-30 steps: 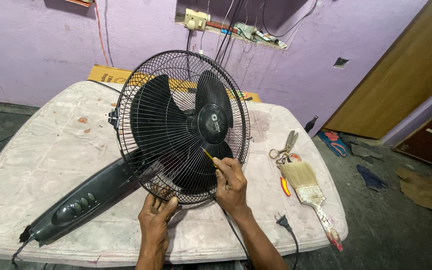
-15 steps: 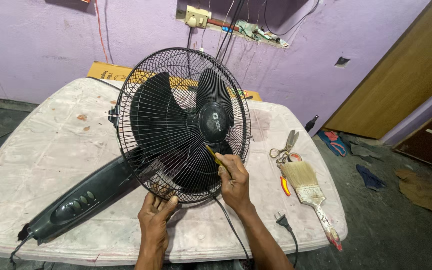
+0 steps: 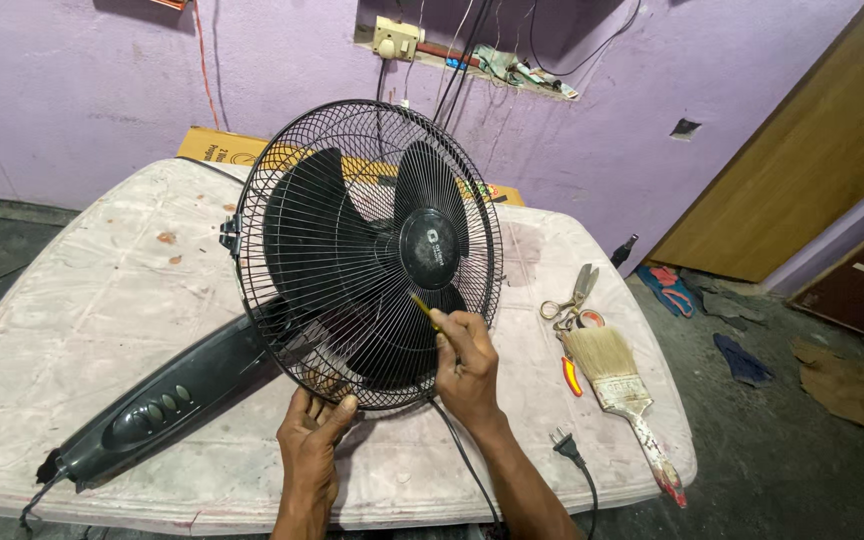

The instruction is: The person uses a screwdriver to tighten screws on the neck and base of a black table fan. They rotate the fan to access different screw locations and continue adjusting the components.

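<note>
A black fan lies on a stained white table, its round wire grille tipped up toward me and its dark stand stretching to the lower left. My left hand grips the bottom rim of the grille. My right hand holds a thin yellow-handled tool whose tip pokes at the grille just below the round centre cap. The blades behind the wires are still.
Scissors, a red-handled tool and a wide paintbrush lie at the table's right side. The fan's plug rests near the front edge. A cardboard box leans against the purple wall; a wooden door stands at right.
My right hand has shifted slightly, keeping the yellow tool on the grille near the centre. My left hand stays on the lower rim.
</note>
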